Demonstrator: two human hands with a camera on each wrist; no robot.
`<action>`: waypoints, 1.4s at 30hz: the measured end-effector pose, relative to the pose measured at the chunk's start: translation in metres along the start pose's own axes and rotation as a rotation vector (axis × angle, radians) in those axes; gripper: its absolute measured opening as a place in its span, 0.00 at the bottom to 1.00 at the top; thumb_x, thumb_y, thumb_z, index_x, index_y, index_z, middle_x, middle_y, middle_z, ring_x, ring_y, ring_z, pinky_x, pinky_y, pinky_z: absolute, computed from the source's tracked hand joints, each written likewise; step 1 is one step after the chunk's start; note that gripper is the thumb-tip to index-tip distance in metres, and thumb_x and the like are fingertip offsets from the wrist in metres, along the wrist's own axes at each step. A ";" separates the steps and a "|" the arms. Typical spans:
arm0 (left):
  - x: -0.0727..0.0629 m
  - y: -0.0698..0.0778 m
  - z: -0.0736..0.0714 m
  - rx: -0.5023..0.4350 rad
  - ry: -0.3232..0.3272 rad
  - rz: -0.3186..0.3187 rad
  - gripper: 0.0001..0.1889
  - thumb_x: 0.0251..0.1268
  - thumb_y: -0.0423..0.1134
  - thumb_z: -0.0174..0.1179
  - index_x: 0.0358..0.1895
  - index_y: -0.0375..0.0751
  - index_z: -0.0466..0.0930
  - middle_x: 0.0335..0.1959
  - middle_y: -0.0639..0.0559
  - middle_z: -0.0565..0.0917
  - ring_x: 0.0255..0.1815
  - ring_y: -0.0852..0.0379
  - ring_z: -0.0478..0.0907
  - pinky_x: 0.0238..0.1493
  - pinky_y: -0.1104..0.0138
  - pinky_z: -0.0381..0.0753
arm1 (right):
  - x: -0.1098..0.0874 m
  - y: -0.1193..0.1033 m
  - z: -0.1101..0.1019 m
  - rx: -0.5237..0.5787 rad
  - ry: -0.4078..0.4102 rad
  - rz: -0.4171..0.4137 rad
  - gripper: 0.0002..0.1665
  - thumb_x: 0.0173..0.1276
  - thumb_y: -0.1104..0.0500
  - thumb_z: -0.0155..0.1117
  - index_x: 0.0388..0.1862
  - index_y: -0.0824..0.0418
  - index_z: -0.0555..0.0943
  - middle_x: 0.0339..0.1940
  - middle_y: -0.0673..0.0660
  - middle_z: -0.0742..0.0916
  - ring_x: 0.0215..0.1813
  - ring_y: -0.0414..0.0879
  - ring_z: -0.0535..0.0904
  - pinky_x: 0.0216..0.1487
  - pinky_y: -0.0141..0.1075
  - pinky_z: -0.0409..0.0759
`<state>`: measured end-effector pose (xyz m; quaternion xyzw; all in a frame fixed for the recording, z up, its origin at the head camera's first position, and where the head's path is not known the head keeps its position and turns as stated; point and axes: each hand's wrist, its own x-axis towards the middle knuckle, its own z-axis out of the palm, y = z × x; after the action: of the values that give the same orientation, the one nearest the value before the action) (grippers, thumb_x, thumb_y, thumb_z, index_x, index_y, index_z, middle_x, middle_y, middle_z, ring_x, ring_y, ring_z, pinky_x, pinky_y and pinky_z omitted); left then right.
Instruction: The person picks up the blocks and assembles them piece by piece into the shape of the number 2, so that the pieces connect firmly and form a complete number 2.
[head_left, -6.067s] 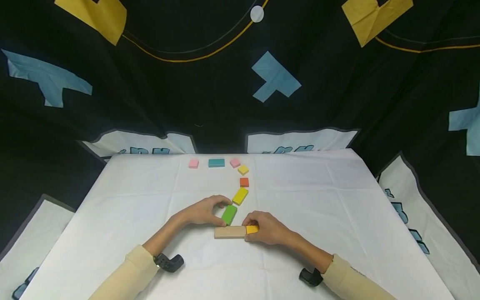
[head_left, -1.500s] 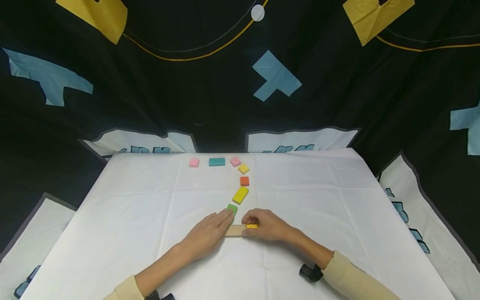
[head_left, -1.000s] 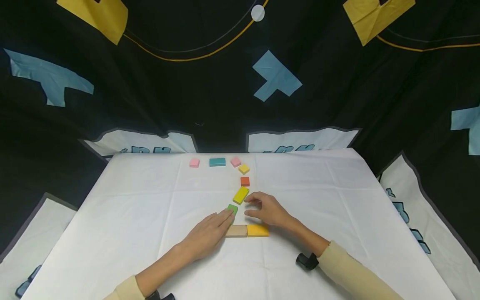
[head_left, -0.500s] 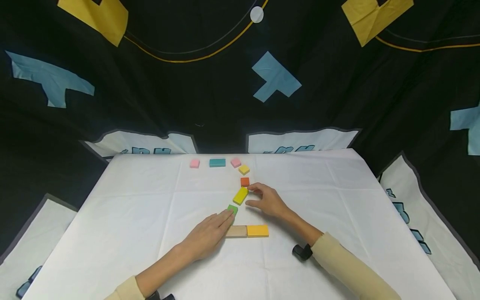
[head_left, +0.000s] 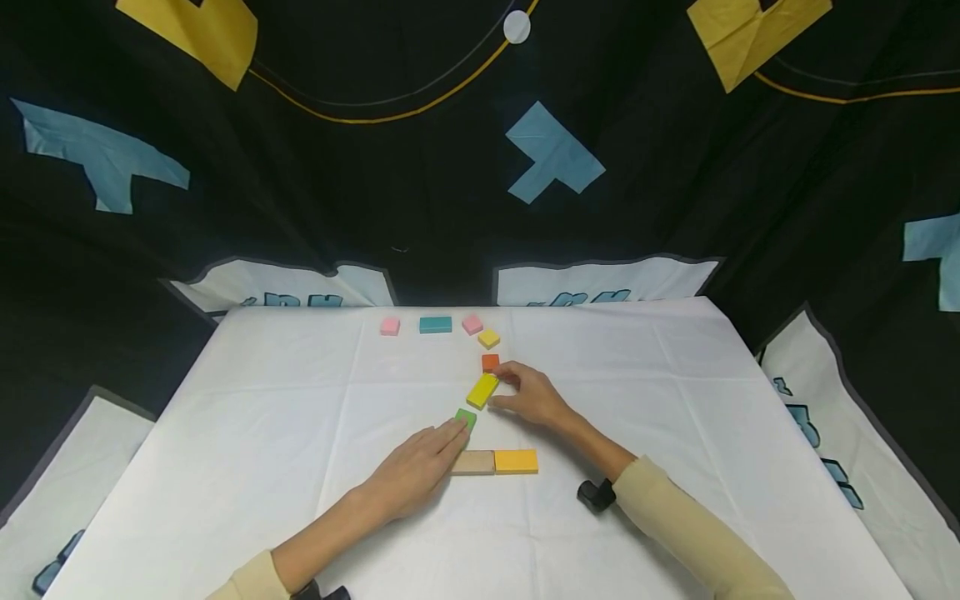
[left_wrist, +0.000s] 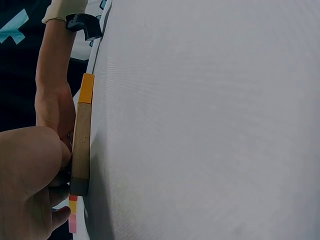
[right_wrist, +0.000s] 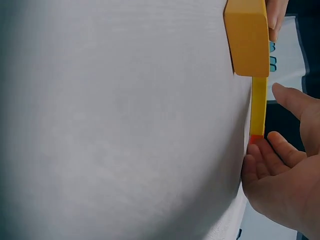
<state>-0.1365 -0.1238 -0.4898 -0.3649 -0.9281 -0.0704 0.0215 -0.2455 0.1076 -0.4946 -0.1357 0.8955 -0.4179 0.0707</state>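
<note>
In the head view my left hand lies with straight fingers over a green block and the left end of a plain wooden block, hiding part of both. An orange-yellow block meets the wooden one end to end. My right hand is at the right side of a yellow block, thumb near its lower end and fingertips by its upper end, close to a red-orange block. From the right wrist, the thumb and fingers look spread and loosely bent beside the yellow block.
Beyond the red-orange block the curved row goes on with a small yellow block, a pink block, a teal block and another pink block. A white cloth covers the table; a dark patterned curtain hangs behind.
My left hand has gone from gripping the green block to lying flat over it. My right hand has let go of the orange-yellow block and moved forward to the yellow block.
</note>
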 end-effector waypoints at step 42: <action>0.000 -0.002 0.001 -0.001 -0.008 0.005 0.26 0.79 0.39 0.50 0.74 0.33 0.64 0.76 0.43 0.63 0.76 0.48 0.59 0.72 0.54 0.64 | 0.017 -0.012 0.004 -0.185 -0.138 0.035 0.41 0.56 0.54 0.81 0.67 0.62 0.76 0.60 0.57 0.81 0.56 0.48 0.76 0.65 0.40 0.74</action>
<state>-0.1374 -0.1249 -0.4907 -0.3676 -0.9272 -0.0693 0.0179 -0.2581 0.0924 -0.4878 -0.1546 0.9255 -0.3218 0.1268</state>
